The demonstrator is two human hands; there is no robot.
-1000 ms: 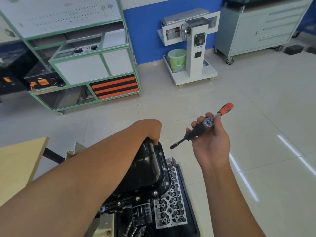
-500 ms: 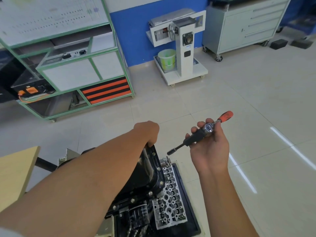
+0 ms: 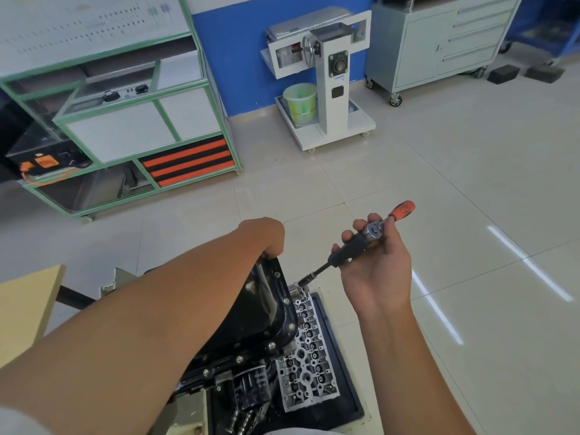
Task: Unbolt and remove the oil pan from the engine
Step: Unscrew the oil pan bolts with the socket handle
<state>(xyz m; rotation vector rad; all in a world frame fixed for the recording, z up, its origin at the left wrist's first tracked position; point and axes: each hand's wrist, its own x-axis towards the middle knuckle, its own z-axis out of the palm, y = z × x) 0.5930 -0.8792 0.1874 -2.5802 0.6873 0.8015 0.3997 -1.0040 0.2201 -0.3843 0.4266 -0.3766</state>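
The black oil pan (image 3: 266, 312) sits on top of the engine (image 3: 238, 372), its flange lined with several silver bolts. My left hand (image 3: 265, 235) grips the pan's far end, fingers curled over the rim and hidden behind it. To the right and above the pan, my right hand (image 3: 376, 262) holds a ratchet wrench (image 3: 356, 244) with an orange handle tip and a black extension. The extension's tip points down-left and hangs just past the pan's far right corner.
A silver cylinder head (image 3: 306, 353) lies in a black tray (image 3: 342, 372) right of the engine. A wooden table edge (image 3: 25, 309) is at the left. Across the tiled floor stand a green-framed training bench (image 3: 125, 120), a white stand (image 3: 329, 83) and a grey tool cabinet (image 3: 439, 42).
The view has shifted a little; my right hand with the ratchet has sunk slightly toward the pan's far corner. My left hand keeps its grip on the pan's far end.
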